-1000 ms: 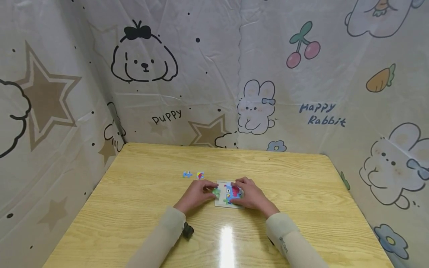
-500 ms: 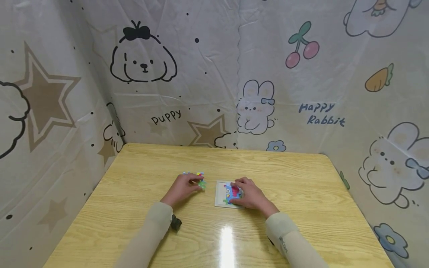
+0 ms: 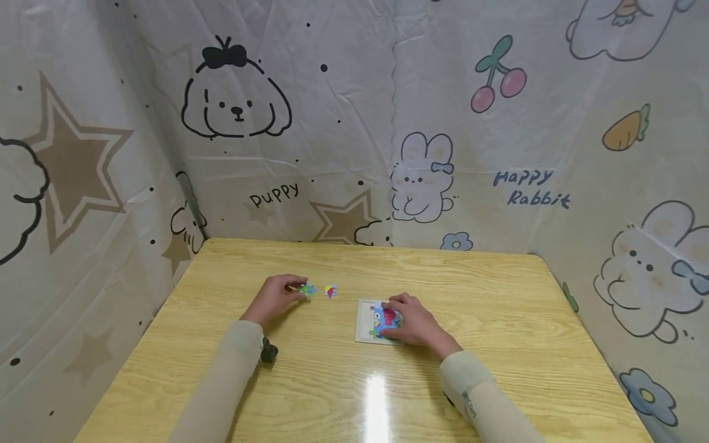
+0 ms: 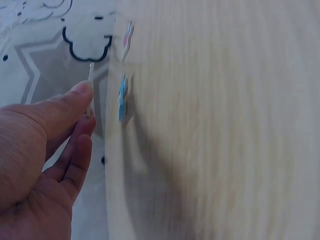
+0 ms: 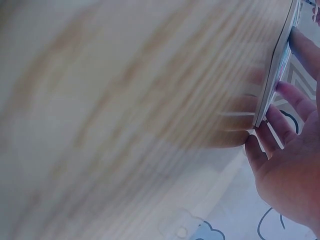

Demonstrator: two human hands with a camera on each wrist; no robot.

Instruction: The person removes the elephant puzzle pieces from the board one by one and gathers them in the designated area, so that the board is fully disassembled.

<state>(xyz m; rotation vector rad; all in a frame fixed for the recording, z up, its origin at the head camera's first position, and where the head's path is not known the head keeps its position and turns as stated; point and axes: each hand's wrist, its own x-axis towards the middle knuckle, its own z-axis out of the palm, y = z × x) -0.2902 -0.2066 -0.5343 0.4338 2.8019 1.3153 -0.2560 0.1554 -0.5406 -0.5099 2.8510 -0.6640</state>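
Observation:
In the head view my left hand (image 3: 274,296) pinches a green jigsaw piece (image 3: 304,291) between thumb and fingertips. Seen edge-on in the left wrist view, this piece (image 4: 91,71) is held off the table, over a loose blue jigsaw piece (image 4: 122,100). A yellow and red jigsaw piece (image 3: 330,291) lies just to the right. My right hand (image 3: 415,320) rests on the puzzle tray (image 3: 363,320), its fingertips touching the tray and the joined blue and red pieces (image 3: 382,320). It covers the tray's right side.
The wood-grain table (image 3: 471,289) carries the tray and loose pieces. A patterned curtain (image 3: 343,111) hangs behind and on both sides. A small black device (image 3: 268,351) sits on my left wrist.
My left hand has lifted the green piece out of the tray and carried it left and away, to above the blue piece. My right hand has stayed on the tray.

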